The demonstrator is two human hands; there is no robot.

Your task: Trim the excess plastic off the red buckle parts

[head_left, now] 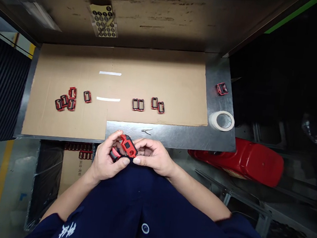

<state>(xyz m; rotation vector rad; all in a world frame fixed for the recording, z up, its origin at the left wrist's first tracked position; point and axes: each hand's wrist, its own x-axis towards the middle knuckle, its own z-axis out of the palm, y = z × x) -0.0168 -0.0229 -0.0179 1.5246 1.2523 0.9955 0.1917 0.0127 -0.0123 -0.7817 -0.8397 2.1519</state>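
Observation:
In front of my body, just below the table's front edge, I hold a red-and-black plastic frame (129, 147) tilted between both hands. My left hand (107, 158) is closed around its left side, fingers at the top and thumb below. A second red-and-black portion (115, 153) shows inside the left palm; whether it is a separate piece I cannot tell. My right hand (154, 158) pinches the frame's lower right end between thumb and fingers. Small metal tweezers or pliers (146, 131) lie on the bare metal strip just beyond my hands.
Several similar frames (87, 96) lie left and centre on the cardboard sheet (163, 73). One more frame (222, 88) and a tape roll (223, 121) sit on the metal right side. A red stool-like object (256, 162) stands at right; a box with frames (85, 154) is below left.

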